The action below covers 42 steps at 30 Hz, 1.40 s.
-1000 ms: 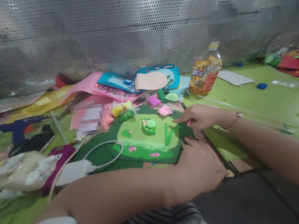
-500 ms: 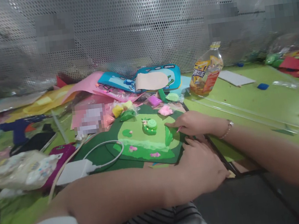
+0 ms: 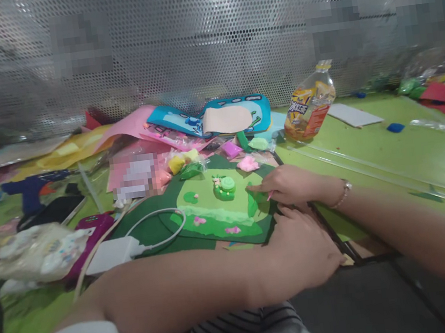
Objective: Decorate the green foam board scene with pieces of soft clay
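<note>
A dark green sheet (image 3: 140,223) bears a light green clay scene with a green clay snail (image 3: 227,186) in the middle. My right hand (image 3: 292,184) is at the right edge of the scene, its index finger stretched out onto the green clay leaf (image 3: 252,200). Its other fingers are curled round a thin pink object (image 3: 270,195), of which only a tip shows. Below it, my left hand (image 3: 303,245) lies at the sheet's lower right corner and the table edge, fingers apart, holding nothing visible. Pink clay (image 3: 247,164) sits above the scene.
A bottle (image 3: 309,104) stands behind my right hand, with clear rods (image 3: 369,170) to the right. Clay packets (image 3: 191,170) lie behind the sheet. A white charger (image 3: 114,254) with cable, a phone (image 3: 52,211) and a bag (image 3: 40,253) are at left.
The whole view has shifted slightly, so things appear a little farther right. Both hands keep nearly the same pose and place over the sheet.
</note>
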Available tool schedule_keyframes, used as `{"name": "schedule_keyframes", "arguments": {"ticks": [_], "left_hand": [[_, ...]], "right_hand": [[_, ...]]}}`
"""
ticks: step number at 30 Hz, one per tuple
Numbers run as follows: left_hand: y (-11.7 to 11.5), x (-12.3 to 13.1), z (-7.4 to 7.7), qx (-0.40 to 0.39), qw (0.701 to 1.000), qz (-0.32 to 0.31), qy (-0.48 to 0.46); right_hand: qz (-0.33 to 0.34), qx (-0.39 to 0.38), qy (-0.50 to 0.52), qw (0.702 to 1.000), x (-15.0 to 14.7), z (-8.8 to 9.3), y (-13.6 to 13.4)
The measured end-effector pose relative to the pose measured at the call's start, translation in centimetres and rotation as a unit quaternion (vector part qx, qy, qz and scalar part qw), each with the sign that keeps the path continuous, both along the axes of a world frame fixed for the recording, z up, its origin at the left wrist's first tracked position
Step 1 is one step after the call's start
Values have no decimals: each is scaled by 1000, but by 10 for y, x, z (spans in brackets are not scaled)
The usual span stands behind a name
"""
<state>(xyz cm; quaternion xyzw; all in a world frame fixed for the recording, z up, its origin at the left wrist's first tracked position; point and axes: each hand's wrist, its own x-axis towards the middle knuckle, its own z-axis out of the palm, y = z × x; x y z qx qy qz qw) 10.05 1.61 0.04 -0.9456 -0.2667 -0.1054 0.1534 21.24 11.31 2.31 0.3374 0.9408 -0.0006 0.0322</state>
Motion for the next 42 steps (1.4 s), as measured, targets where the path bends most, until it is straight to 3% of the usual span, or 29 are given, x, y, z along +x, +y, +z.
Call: {"name": "schedule_keyframes", "arguments": {"ticks": [28,36,42], "left_hand": [[0,0,-8,39,998,3,-42],[-1,-1,0,0,1000,4,4],[0,-1,-4,21,1000,-7,0]], "right_hand": [[56,34,2,998,-3,-3,-1],[15,19,-1,1000,-4,0,-2],[-48,45,34,997,-1,-5,6]]}}
